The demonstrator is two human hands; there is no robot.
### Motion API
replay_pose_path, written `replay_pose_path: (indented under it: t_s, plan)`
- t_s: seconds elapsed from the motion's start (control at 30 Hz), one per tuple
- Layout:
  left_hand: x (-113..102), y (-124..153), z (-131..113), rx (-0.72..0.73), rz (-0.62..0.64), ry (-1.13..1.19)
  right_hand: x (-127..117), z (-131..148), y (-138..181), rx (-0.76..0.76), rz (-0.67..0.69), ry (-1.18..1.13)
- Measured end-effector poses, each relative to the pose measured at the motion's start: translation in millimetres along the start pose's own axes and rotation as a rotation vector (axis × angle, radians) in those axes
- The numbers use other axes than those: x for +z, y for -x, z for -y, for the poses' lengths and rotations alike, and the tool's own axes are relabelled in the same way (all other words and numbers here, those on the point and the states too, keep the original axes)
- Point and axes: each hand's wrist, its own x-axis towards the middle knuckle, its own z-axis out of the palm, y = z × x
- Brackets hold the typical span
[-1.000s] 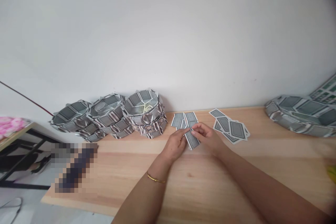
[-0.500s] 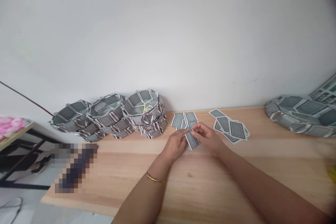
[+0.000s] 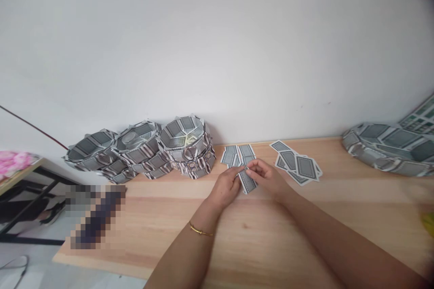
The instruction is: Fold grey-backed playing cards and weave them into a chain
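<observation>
My left hand [image 3: 228, 186] and my right hand [image 3: 267, 177] meet over the wooden table [image 3: 257, 235], both pinched on a grey-backed playing card [image 3: 247, 182] between them. The card looks folded or tilted on the table surface. Just beyond my fingers lie a few more cards [image 3: 237, 154] face down. A fan of loose cards [image 3: 298, 162] lies to the right of my right hand. A thin gold bangle [image 3: 200, 231] circles my left wrist.
Round bowls woven from folded cards [image 3: 185, 144] stand stacked at the back left against the white wall. A large flat woven card tray [image 3: 386, 146] lies at the far right. A blurred dark object [image 3: 96, 216] rests on the table's left edge.
</observation>
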Motion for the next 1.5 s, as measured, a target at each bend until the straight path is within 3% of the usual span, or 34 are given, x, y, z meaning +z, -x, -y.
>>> replay_pose_path:
  t_s: [1.27,1.5]
  plan:
    - [-0.3,0.8,-0.4,-0.013,0.002,0.010,2.4,6.2,1.4,-0.013,-0.004,0.072]
    - [-3.3,-1.6,-6.2,-0.099,-0.004,0.115,1.6,5.3,0.7,-0.014,0.000,0.053]
